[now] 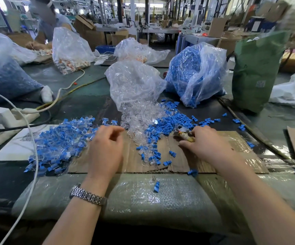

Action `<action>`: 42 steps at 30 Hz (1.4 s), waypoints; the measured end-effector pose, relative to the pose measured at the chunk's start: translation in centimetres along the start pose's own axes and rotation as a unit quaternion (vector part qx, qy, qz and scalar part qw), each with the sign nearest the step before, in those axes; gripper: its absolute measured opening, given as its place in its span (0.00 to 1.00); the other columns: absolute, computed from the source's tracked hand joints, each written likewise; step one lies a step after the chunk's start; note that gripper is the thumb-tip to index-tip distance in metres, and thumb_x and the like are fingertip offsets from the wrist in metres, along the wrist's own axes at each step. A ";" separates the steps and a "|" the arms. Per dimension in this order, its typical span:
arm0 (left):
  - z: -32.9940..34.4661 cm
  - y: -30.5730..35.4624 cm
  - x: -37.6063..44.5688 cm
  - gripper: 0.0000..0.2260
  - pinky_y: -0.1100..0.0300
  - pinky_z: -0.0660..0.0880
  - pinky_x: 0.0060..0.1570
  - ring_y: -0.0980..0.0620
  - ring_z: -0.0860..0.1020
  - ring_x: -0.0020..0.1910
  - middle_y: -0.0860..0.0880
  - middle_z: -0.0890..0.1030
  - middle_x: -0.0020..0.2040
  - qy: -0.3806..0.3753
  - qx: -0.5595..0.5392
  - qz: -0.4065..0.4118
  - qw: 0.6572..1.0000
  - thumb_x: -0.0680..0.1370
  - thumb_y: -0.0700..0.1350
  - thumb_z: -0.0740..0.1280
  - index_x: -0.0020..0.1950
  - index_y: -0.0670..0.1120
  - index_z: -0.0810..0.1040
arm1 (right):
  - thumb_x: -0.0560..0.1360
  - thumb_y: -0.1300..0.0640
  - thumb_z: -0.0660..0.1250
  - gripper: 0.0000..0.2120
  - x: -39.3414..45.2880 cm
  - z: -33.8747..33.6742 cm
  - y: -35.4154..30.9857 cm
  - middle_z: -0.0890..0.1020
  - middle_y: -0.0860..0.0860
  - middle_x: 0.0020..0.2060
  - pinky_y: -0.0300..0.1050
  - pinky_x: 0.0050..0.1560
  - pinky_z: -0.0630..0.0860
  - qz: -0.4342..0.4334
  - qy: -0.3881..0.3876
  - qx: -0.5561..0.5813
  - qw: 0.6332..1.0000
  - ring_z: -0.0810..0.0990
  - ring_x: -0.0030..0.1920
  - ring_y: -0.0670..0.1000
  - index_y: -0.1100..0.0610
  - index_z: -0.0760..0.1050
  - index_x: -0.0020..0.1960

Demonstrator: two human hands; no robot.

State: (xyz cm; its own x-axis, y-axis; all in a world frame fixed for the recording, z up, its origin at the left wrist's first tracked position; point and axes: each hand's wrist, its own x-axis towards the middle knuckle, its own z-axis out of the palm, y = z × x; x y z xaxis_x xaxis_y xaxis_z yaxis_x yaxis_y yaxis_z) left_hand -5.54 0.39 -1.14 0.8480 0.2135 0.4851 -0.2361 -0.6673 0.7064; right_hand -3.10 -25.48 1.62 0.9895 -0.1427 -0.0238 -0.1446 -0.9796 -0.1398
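Forearms enter at the bottom edge, with a wristwatch (88, 196) on the left one. Bubble wrap (169, 200) covers the near tabletop. One stray blue piece (156, 186) lies on it, long axis running nearly straight away from the camera.

Left: heap of blue-and-clear parts (58, 145), lying every which way, no common heading. Left hand (106, 149) sits just right of the heap, over the cardboard sheet (134, 165). Fingers are curled down at the near edge of the clear pieces (139, 119); whether they pinch one, cannot tell.

Centre: clear pieces spill from an open clear bag (134, 84). Loose blue pieces (169, 121) lie to their right.

Right hand (205, 144) grips a small tan item (185, 136), thumb stretched beneath it. Item's long axis slants upper-left to lower-right, pale end pointing left toward the clear pieces. Too blurred to identify.

Judgement: parts are light, stiff moulded plastic, the clear ones probably slick. Take singly, pinched across the short sides with thumb and forefinger. Not fragile, but easily scattered.
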 end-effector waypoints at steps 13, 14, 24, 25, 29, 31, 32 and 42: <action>1.1 -0.3 -0.7 0.03 0.72 0.70 0.43 0.64 0.75 0.46 0.59 0.78 0.45 -0.207 0.075 0.079 0.972 0.78 0.51 0.71 0.48 0.55 0.79 | 0.78 0.44 0.69 0.08 -3.4 0.5 -3.0 0.83 0.46 0.47 0.53 0.55 0.79 -0.105 -0.002 0.041 0.994 0.80 0.49 0.49 0.47 0.80 0.50; 1.3 -0.4 -0.7 0.03 0.72 0.69 0.43 0.64 0.75 0.46 0.59 0.78 0.45 -0.204 0.077 0.076 0.973 0.78 0.52 0.71 0.48 0.55 0.79 | 0.78 0.45 0.69 0.06 -3.6 0.7 -3.1 0.83 0.46 0.48 0.54 0.56 0.79 -0.107 0.005 0.038 0.994 0.80 0.50 0.50 0.47 0.80 0.51; 2.1 0.3 -0.2 0.07 0.65 0.69 0.38 0.64 0.73 0.42 0.61 0.76 0.44 -0.198 0.124 0.039 0.971 0.76 0.62 0.69 0.46 0.61 0.80 | 0.79 0.55 0.70 0.01 -3.1 2.2 -4.5 0.83 0.45 0.44 0.44 0.49 0.79 -0.131 0.117 0.250 0.952 0.80 0.44 0.45 0.50 0.79 0.50; 2.1 0.3 -0.2 0.06 0.63 0.72 0.40 0.63 0.73 0.43 0.60 0.77 0.44 -0.198 0.125 0.034 0.972 0.77 0.61 0.70 0.46 0.60 0.81 | 0.78 0.55 0.71 0.03 -3.1 2.6 -4.7 0.83 0.46 0.46 0.44 0.51 0.79 -0.141 0.126 0.266 0.945 0.80 0.46 0.45 0.51 0.81 0.52; 1.4 0.0 -0.1 0.04 0.66 0.78 0.45 0.62 0.80 0.43 0.59 0.82 0.42 -0.198 -0.009 -0.011 0.980 0.77 0.51 0.73 0.45 0.61 0.81 | 0.78 0.60 0.72 0.08 -3.4 3.5 -4.7 0.84 0.49 0.48 0.43 0.56 0.77 -0.183 0.184 0.336 0.905 0.80 0.50 0.47 0.57 0.83 0.56; 0.7 0.0 -0.2 0.05 0.67 0.80 0.41 0.61 0.84 0.41 0.56 0.86 0.40 -0.210 -0.132 -0.063 0.967 0.76 0.46 0.73 0.46 0.57 0.84 | 0.76 0.60 0.73 0.08 -3.7 3.6 -4.6 0.84 0.47 0.46 0.39 0.53 0.77 -0.185 0.188 0.366 0.892 0.81 0.47 0.44 0.56 0.83 0.55; 0.3 0.2 -0.3 0.04 0.65 0.82 0.41 0.57 0.85 0.41 0.54 0.87 0.42 -0.223 -0.184 -0.086 0.954 0.75 0.46 0.74 0.47 0.55 0.85 | 0.76 0.59 0.74 0.07 -3.8 3.6 -4.7 0.84 0.46 0.44 0.38 0.51 0.78 -0.187 0.182 0.374 0.890 0.82 0.46 0.43 0.55 0.82 0.54; -0.2 0.7 -0.3 0.12 0.64 0.81 0.42 0.50 0.86 0.44 0.44 0.87 0.45 -0.273 -0.308 -0.141 0.901 0.70 0.46 0.71 0.52 0.46 0.86 | 0.77 0.63 0.72 0.06 -4.6 3.8 -5.4 0.83 0.47 0.46 0.44 0.51 0.79 -0.277 0.215 0.374 0.859 0.81 0.47 0.45 0.57 0.83 0.53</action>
State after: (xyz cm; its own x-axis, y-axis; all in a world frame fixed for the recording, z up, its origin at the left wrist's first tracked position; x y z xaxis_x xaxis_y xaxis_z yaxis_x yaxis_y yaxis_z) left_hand -6.04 0.03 -0.72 0.9826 -0.1821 0.0357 -0.0517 -0.0840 0.9951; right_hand -6.84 -19.00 -1.27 0.7935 0.1197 0.5967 0.5464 -0.5720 -0.6118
